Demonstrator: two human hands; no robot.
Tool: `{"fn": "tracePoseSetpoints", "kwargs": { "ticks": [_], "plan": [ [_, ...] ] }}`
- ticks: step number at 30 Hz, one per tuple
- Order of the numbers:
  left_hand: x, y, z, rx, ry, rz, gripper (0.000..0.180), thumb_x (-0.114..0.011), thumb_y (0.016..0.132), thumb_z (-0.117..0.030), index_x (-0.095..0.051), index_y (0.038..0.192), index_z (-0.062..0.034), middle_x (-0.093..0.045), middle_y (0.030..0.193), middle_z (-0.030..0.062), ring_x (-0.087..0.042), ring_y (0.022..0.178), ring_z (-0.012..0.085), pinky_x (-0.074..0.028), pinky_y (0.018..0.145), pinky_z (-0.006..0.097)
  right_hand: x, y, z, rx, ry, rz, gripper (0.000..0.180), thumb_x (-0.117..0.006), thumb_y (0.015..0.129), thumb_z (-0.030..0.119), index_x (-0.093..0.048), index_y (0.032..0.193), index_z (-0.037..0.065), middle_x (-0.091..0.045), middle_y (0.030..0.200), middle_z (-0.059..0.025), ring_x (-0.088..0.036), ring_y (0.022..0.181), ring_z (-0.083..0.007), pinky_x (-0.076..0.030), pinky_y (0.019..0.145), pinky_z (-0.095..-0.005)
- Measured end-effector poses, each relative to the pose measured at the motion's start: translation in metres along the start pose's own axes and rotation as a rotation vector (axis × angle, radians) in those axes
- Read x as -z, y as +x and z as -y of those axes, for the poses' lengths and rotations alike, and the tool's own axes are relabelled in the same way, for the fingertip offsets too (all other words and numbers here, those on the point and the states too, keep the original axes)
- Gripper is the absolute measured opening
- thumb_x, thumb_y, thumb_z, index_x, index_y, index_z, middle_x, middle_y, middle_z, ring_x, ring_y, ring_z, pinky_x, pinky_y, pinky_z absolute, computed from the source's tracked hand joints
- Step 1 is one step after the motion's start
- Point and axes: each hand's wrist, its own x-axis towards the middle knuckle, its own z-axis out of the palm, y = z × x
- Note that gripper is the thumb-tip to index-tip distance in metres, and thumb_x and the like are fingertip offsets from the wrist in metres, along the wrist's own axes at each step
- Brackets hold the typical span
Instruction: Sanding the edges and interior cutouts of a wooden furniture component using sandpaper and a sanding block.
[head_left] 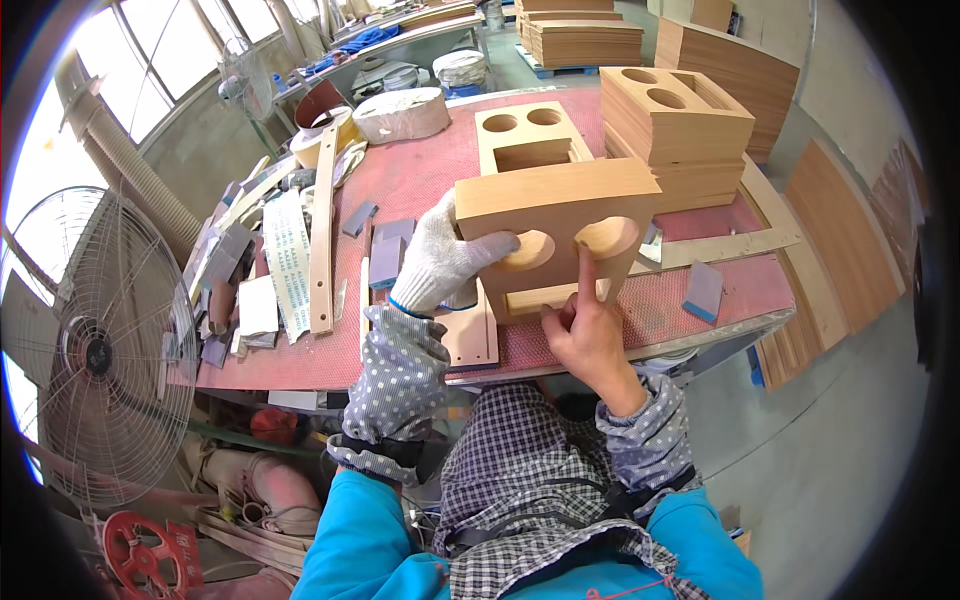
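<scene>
A thick light-brown wooden panel [540, 282] with two round holes and a rectangular cutout stands tilted up on the table in front of me. My left hand [440, 255], in a white knit glove, grips its left edge. The thumb lies across the front beside the left round hole [530, 250]. My bare right hand [588, 330] holds nothing; its index finger is stretched up to the rim of the right round hole [610, 238], the other fingers partly curled. Below my left hand, a flat wooden piece [468, 340] lies at the table's front edge.
Behind the panel lies a similar cut panel [535, 120], with a stack of them [680, 130] to its right. A grey-and-blue sanding block [704, 290] sits at the right. Strips and scraps [258, 305] crowd the table's left side, near a large caged fan [95, 345].
</scene>
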Motion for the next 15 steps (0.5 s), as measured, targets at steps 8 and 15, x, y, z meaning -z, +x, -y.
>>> {"fn": "tracePoseSetpoints", "kwargs": {
  "ticks": [8,15],
  "plan": [
    [-0.021,-0.019,0.048,-0.002,0.060,-0.116,0.045,-0.083,0.078,-0.012,-0.069,0.119,0.0006,-0.074,0.106,0.0105,-0.071,0.094,0.0196,-0.057,0.085,0.035,-0.001,-0.008,-0.018,0.100,-0.135,-0.073,0.092,-0.070,0.086,0.020,-0.020,0.162,0.007,-0.068,0.069,-0.0128,-0.069,0.062,-0.0348,-0.054,0.059,-0.0475],
    [-0.067,0.015,-0.058,-0.091,0.622,-0.032,0.041,-0.082,0.080,-0.032,-0.072,0.105,-0.0010,-0.076,0.088,0.0153,-0.076,0.084,0.0251,-0.058,0.076,0.037,0.023,-0.014,-0.025,-0.017,0.061,-0.096,0.093,-0.069,0.089,0.020,-0.013,0.160,-0.004,-0.069,0.071,-0.0103,-0.069,0.059,-0.0331,-0.052,0.053,-0.0472]
  ]
}}
